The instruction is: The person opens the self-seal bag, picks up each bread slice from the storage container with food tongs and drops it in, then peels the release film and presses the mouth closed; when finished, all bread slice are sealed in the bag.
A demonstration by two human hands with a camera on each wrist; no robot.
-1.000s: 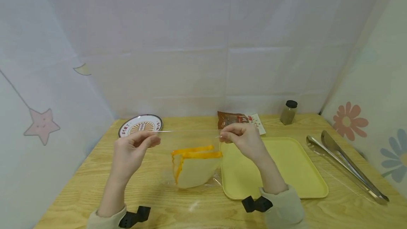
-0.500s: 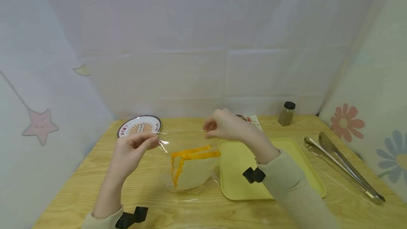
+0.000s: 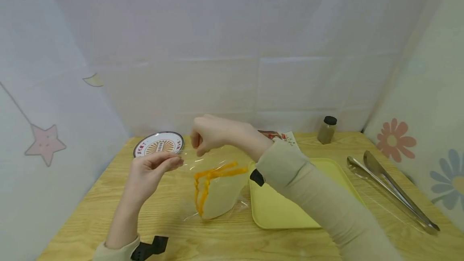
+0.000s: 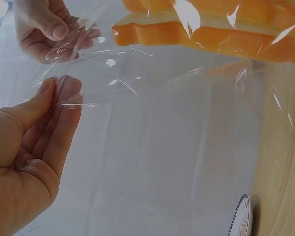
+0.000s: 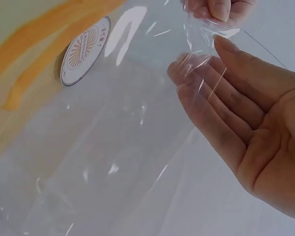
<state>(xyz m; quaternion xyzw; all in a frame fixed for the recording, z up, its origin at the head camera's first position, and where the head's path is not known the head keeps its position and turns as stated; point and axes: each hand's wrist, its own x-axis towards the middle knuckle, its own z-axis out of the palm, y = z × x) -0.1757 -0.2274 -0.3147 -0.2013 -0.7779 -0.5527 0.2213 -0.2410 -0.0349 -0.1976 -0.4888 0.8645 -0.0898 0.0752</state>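
Note:
A clear plastic bag [image 3: 188, 208] hangs over the table with bread slices [image 3: 224, 196] inside, pale with orange crusts. My left hand [image 3: 151, 174] pinches the left end of its mouth between thumb and fingers. The right hand [image 3: 214, 134] has its fingers curled at the bag's rim just to the right of the left hand. Seen from the left wrist, the left hand [image 4: 32, 157] grips gathered film, and the right hand [image 4: 42, 29] is close behind. In the right wrist view, film crosses the fingers of the right hand [image 5: 250, 123].
A yellow tray [image 3: 282, 210] lies to the right, partly under the right forearm. Metal tongs [image 3: 395, 192] rest at the far right. At the back stand a round printed plate [image 3: 159, 142], a brown and white packet [image 3: 290, 137] and a black-lidded jar [image 3: 327, 130].
My right hand has moved left along the bag's mouth, from its right end to near the left hand. The left hand has stayed in place. The bag's mouth has folded over.

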